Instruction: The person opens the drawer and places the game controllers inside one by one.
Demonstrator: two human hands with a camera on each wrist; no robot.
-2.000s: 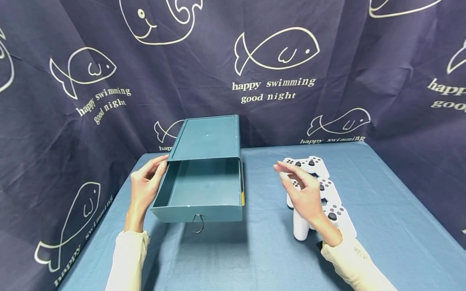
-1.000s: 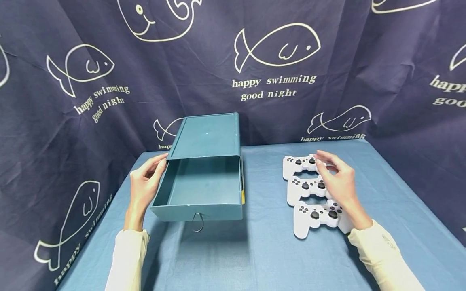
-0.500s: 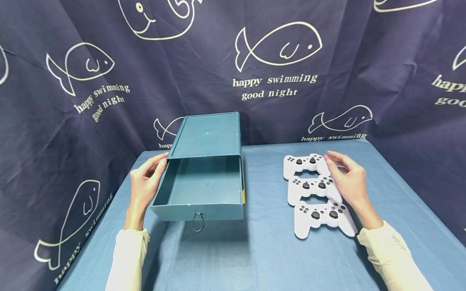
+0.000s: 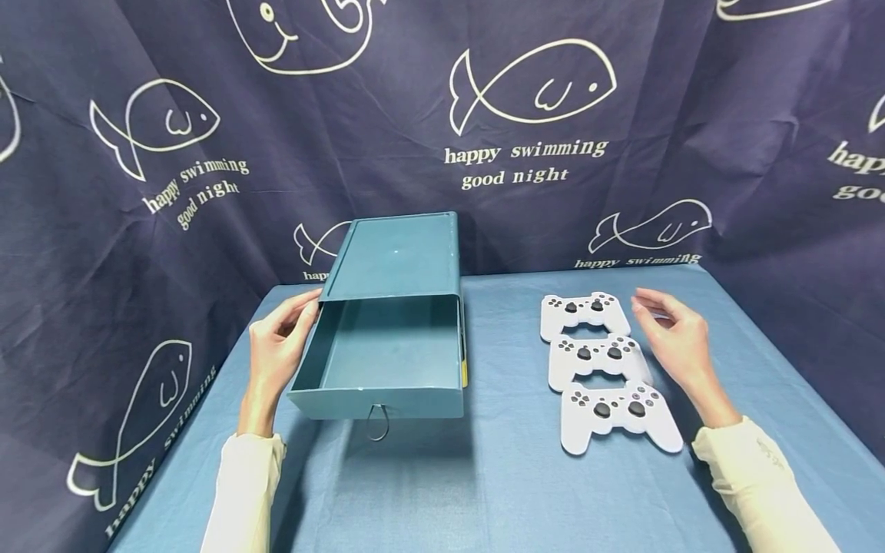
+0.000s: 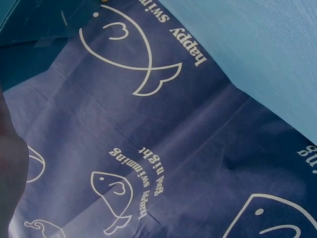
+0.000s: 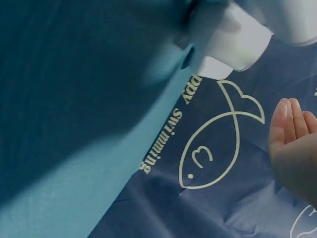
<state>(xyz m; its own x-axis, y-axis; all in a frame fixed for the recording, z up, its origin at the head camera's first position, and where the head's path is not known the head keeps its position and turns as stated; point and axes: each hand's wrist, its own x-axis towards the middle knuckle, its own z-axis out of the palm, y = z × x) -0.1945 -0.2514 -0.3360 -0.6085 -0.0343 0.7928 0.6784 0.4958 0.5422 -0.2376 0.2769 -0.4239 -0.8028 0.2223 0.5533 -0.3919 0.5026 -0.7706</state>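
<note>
Now right fingers [image 4: 658,297] farther right, beside controllers [image 4: 599,355]

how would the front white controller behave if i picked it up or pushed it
The front white controller likely feels stiff, given its crisp moulded shape. Lying flat, face-up, it probably won't roll. Its smooth-looking surface might slip slightly.

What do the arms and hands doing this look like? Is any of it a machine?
No machine parts show; these are a person's. Both the left hand and right hand look ungloved. The left sleeve and right sleeve are long, cream-coloured and end at the wrists. The right one has a small, faint marking near its cuff, too small to read.
</note>
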